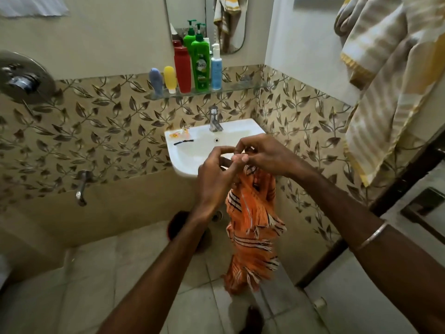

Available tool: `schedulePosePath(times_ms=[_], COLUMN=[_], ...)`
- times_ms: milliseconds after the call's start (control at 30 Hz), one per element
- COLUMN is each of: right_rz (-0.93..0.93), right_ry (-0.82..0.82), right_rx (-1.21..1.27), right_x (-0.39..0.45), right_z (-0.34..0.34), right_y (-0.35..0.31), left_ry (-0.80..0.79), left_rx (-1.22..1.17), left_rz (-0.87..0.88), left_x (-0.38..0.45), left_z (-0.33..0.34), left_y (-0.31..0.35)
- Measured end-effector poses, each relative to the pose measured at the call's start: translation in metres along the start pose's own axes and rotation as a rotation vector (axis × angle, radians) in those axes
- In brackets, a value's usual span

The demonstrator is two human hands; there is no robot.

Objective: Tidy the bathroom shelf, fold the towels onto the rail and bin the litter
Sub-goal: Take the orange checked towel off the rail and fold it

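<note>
Both forearms reach in; left hand (pixel 214 174) and right hand (pixel 265 157) pinch the orange towel (pixel 252 227) top edge — find both corners, spread toward three and nine o'clock.

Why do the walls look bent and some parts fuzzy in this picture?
Head view: the wide-angle lens bows the edges, so the striped towel and wall lean inward. The light is dim and warm. The hands and orange cloth look slightly soft, while the glass shelf and its bottles stay fairly clear.
</note>
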State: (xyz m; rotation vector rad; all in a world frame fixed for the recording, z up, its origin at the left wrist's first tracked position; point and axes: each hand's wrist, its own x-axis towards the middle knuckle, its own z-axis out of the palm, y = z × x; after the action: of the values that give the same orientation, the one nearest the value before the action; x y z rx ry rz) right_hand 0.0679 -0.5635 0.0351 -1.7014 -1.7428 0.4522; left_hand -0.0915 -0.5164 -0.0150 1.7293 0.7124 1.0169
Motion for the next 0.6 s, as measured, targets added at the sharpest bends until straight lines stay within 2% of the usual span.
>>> schedulePosePath(times_ms=[100,133,233,400,467,533,600], right_rz=[0.093,0.122,0.174,0.221,0.233,0.241,0.247], right_ry=[0.051,0.065,0.102,0.157,0.192,0.208,0.245], right_rx=[0.108,0.148,0.212,0.244,0.277,0.31,0.328], right_x=[-0.011,-0.015,-0.027,-0.043,-0.049,-0.052,-0.055], right_z=[0.012,0.016,0.025,0.029,0.027,0.026,0.025], right_y=[0.003,0.005,0.009,0.021,0.028,0.034,0.039], left_ry=[-0.008,-0.027,-0.146,-0.298,-0.285,-0.206,-0.117], left_rx=[-0.089,-0.048,0.317,0.551,0.689,0.858,0.961], left_rz=[-0.075,-0.093,-0.109,-0.118,-0.013,0.074,0.065], left_x=[-0.017,-0.021,-0.031,-0.052,-0.061,-0.068,-0.075], left_z=[0.007,0.008,0.008,0.006,0.005,0.004,0.001], left_y=[-0.011,-0.016,-0.031,-0.055,-0.063,-0.07,-0.076])
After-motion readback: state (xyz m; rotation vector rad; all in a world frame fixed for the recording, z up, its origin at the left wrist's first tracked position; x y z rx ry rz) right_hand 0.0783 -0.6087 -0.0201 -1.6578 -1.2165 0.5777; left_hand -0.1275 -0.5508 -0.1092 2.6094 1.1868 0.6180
